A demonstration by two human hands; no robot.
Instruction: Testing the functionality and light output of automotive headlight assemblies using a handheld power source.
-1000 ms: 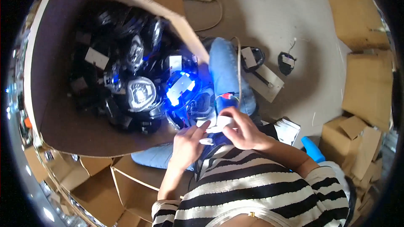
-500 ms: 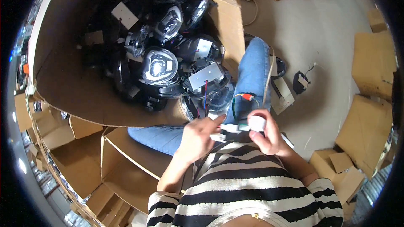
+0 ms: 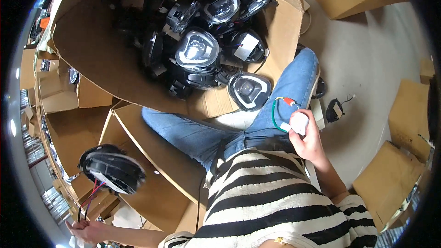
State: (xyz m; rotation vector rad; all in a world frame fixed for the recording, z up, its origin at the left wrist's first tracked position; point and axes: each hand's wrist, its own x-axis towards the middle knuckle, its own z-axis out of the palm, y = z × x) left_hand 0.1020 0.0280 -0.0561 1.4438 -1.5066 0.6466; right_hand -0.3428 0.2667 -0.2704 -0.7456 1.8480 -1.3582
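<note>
Headlamp dangling by wires below clenched left grip, right grip grasping white connector

2 hands, 1 big carton of roughly 10 headlamps

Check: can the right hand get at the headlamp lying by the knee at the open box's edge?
Probably not as is: the right hand is closed on a small white part with a green wire. The headlamp lies uncovered, nothing between, so path is free but the fingers are occupied.
</note>
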